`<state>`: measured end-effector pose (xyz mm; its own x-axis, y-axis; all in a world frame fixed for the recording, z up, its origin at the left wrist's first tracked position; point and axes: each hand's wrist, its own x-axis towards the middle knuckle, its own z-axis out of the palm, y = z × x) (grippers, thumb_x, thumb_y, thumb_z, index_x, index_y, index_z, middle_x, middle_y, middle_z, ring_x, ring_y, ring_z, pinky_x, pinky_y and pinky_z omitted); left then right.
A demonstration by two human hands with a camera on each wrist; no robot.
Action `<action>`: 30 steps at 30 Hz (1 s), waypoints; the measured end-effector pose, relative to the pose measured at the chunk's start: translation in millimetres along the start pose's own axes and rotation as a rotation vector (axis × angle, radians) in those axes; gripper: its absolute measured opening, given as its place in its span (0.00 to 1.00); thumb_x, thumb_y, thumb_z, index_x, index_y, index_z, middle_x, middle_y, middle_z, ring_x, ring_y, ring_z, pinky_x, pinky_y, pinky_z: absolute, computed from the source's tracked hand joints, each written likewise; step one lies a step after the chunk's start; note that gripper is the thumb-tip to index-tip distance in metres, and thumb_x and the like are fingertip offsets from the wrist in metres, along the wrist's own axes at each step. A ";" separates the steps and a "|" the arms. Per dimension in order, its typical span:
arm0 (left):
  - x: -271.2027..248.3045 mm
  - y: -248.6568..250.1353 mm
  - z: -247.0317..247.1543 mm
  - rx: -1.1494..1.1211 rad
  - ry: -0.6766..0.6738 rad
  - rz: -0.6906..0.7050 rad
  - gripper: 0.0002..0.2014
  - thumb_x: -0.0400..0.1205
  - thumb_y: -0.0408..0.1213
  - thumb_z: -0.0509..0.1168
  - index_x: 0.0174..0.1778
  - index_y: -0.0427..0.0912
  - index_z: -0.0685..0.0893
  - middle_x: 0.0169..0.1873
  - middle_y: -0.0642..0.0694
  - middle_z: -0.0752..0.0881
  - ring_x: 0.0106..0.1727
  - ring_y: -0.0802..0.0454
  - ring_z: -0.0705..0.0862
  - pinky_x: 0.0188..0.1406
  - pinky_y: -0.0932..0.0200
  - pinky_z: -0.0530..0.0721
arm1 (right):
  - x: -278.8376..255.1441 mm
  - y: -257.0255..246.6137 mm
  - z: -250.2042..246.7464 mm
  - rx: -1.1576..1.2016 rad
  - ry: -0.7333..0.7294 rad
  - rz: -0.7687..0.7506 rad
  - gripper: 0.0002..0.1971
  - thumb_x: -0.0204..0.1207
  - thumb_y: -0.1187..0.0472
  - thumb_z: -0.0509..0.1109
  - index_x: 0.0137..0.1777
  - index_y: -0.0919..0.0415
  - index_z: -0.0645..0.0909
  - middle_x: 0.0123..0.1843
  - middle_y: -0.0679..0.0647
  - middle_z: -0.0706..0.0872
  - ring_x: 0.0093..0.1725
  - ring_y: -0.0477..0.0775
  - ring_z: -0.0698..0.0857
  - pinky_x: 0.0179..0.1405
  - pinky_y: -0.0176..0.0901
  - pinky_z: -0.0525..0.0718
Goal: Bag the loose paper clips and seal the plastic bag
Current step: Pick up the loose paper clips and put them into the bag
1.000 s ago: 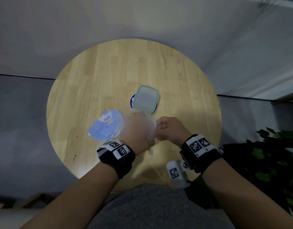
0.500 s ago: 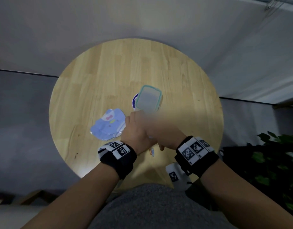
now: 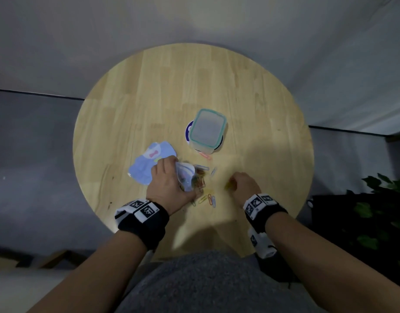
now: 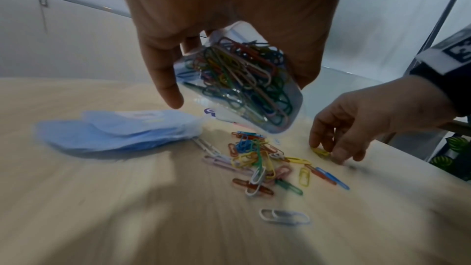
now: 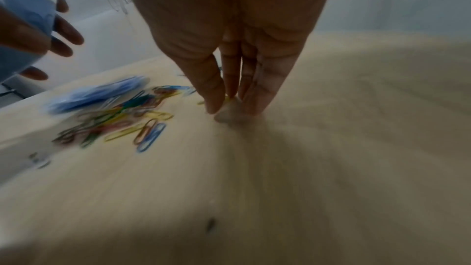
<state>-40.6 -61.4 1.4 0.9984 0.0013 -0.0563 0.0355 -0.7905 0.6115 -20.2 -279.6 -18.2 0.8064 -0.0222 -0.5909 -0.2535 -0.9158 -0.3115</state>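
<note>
Room: grey walls surround a round wooden table (image 3: 162, 91), seen from above; dark green plant leaves (image 3: 384, 199) stand at the right edge.
Head view, table: a clear rectangular box with a teal-rimmed lid (image 3: 207, 130) sits near the middle, on a dark blue and white round disc (image 3: 188, 132). A stack of pale blue printed bags (image 3: 147, 163) lies to its left.
Head view, left hand: the left hand (image 3: 167, 186) grips a small clear plastic bag (image 3: 185, 177), partly filled with coloured clips, just above the table beside the blue stack.
Head view, right hand: the right hand (image 3: 244, 185) is down on the wood, well to the right of the bag, fingers bunched over a yellow paper clip (image 3: 228, 185).
Head view, clips: loose paper clips (image 3: 208, 199) lie scattered between the two hands.
Left wrist view: the bag (image 4: 239, 86) hangs tilted between thumb and fingers of the left hand (image 4: 229, 17), packed with coloured clips. Beneath it the loose clips (image 4: 265, 164) form a pile on the wood, with a white pair nearer the camera. The right hand (image 4: 356, 128) pinches at the yellow clip (image 4: 320, 151).
Right wrist view: blurred. Narrow grip: the fingertips (image 5: 216, 104) of the right hand (image 5: 229, 37) close together on the tabletop around the yellow clip (image 5: 228, 99). The loose clips (image 5: 122, 122) lie to the left.
</note>
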 end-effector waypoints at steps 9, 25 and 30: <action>-2.6 1.8 -0.1 0.026 0.023 0.005 0.40 0.60 0.62 0.62 0.56 0.30 0.74 0.45 0.38 0.75 0.47 0.37 0.75 0.49 0.47 0.72 | -19.0 -47.3 36.5 -0.215 -0.080 -0.327 0.24 0.69 0.58 0.74 0.64 0.63 0.75 0.63 0.62 0.77 0.63 0.65 0.77 0.61 0.51 0.77; -4.1 -4.8 12.8 0.066 -0.064 -0.018 0.38 0.59 0.47 0.72 0.63 0.32 0.72 0.50 0.38 0.75 0.50 0.37 0.75 0.51 0.47 0.74 | -13.9 -30.0 32.9 -0.216 -0.033 -0.390 0.11 0.69 0.74 0.62 0.50 0.70 0.80 0.50 0.69 0.83 0.49 0.69 0.83 0.45 0.50 0.80; -1.5 0.3 14.0 0.038 -0.036 0.016 0.36 0.60 0.45 0.71 0.61 0.34 0.70 0.48 0.38 0.75 0.49 0.38 0.73 0.49 0.48 0.73 | -21.0 -34.5 -1.4 0.177 0.118 -0.221 0.06 0.64 0.67 0.70 0.41 0.62 0.85 0.38 0.58 0.88 0.41 0.60 0.84 0.40 0.40 0.78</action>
<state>-42.7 -70.1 -9.4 0.9966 -0.0332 -0.0752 0.0169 -0.8127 0.5824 -27.6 -248.0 6.0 0.9063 0.1139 -0.4071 -0.1459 -0.8195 -0.5541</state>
